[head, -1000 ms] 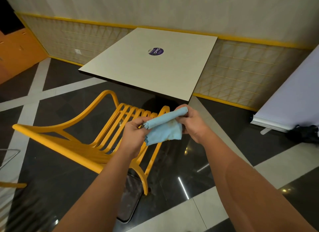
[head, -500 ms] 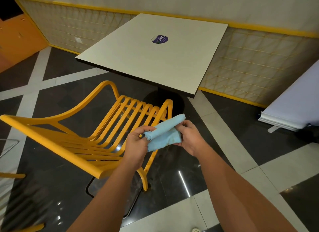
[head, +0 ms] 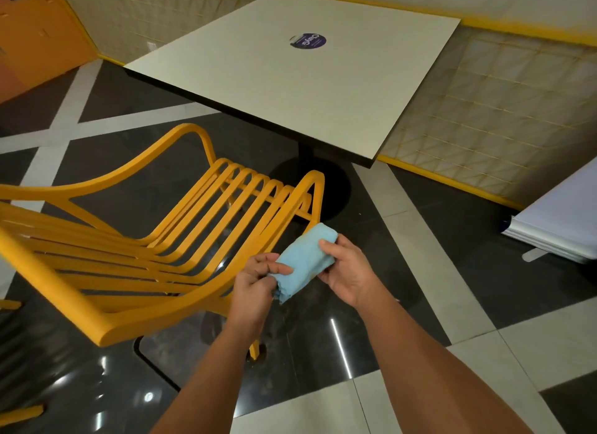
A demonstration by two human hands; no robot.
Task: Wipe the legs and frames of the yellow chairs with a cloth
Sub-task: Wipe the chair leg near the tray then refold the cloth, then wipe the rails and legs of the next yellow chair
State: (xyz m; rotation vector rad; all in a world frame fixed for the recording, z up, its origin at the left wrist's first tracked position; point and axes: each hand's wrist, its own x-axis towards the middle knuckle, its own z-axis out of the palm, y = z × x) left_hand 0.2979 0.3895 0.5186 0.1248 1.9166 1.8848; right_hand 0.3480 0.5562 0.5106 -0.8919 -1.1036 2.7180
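A yellow slatted chair (head: 155,249) stands on the dark floor at the left, its seat facing the table. A folded light blue cloth (head: 302,260) is held just right of the chair's near armrest. My left hand (head: 255,288) pinches the cloth's lower left end between thumb and fingers. My right hand (head: 345,272) grips the cloth's upper right end. Both hands hover above the floor, close to the chair's right front leg (head: 255,349), which is partly hidden behind my left forearm.
A square white table (head: 323,91) on a black pedestal base (head: 336,188) stands just beyond the chair. A tiled wall with yellow trim (head: 500,110) runs behind. A white rolled banner (head: 562,226) lies at the right. Part of another yellow chair (head: 19,414) shows at the lower left.
The view has tilted down and moved closer to the chair. Both hands have lowered with the cloth and folded it into a tighter bundle.
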